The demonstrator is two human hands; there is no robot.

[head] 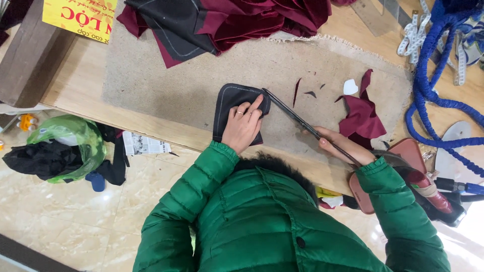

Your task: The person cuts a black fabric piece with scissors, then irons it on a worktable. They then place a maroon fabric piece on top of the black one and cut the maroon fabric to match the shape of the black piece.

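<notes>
At the far left corner of the table lies a yellow sign with red lettering, a flat rectangle resting partly on a dark wooden board. Down on the tiled floor to my left sits a green plastic bag stuffed with black cloth, and just beside it a sheet of newspaper. My left hand lies flat, fingers spread, pressing on a small piece of black fabric with a pale stitched line near its edge; the piece sits on the grey felt mat that covers the middle of the table, close to the near edge. My right hand is closed around the handles of long dark scissors, whose blades reach to the right edge of the black piece, by my left fingertips. Dark red scraps lie on the mat just beyond my right hand, with a small white scrap near them. A heap of dark red and black cloth sits at the far side, and a blue rope coils at the right.
</notes>
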